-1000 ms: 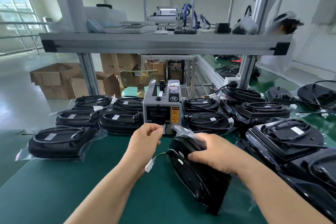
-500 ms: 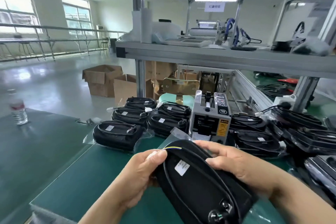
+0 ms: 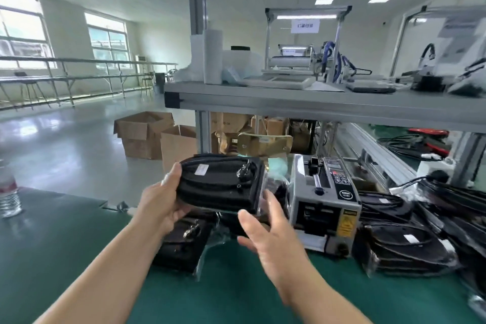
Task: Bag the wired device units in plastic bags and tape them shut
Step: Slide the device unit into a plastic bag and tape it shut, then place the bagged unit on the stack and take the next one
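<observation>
Left hand (image 3: 160,204) gripped the bagged device unit (image 3: 221,181) by one end, held clear of the counter (image 3: 79,244) beside the tape dispenser (image 3: 326,200). Right hand (image 3: 265,234) hovered underneath, fingers spread, empty, likely ready to fold the bag (image 3: 263,193) shut.

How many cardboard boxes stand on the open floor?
2: the left box, and the right box beside it by the post; further cartons under the shelf are partly hidden.

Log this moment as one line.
left hand: grips unit | right hand: open beside unit | unit: held above table
</observation>
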Action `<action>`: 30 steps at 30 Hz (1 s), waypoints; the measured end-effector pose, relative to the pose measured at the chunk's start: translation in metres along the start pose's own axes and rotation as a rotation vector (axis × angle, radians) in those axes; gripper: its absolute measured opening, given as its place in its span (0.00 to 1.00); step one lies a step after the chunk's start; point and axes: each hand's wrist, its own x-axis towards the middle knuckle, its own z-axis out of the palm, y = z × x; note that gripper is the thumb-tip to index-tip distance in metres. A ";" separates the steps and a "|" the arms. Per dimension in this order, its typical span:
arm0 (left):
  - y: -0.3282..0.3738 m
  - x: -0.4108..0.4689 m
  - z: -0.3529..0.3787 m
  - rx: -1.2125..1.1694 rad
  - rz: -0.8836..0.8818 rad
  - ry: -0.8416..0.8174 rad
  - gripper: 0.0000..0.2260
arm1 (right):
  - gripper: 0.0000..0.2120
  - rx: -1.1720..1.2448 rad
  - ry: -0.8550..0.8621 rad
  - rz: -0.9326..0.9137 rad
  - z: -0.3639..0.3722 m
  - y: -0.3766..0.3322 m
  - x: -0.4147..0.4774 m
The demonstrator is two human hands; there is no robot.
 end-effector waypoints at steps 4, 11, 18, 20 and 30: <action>0.001 0.054 0.039 0.047 0.016 -0.157 0.11 | 0.33 -0.061 0.335 0.022 0.000 0.008 0.084; -0.026 0.127 0.105 0.146 0.027 -0.179 0.08 | 0.32 -0.096 0.627 0.025 -0.017 0.032 0.168; -0.064 0.168 0.133 0.271 0.040 -0.069 0.10 | 0.41 -0.104 0.662 0.098 -0.017 0.054 0.189; -0.070 0.172 0.137 0.246 0.037 -0.054 0.08 | 0.42 -0.143 0.670 0.079 -0.018 0.056 0.192; -0.074 0.163 0.142 0.897 0.158 0.060 0.20 | 0.42 -0.262 0.563 0.299 -0.022 0.040 0.196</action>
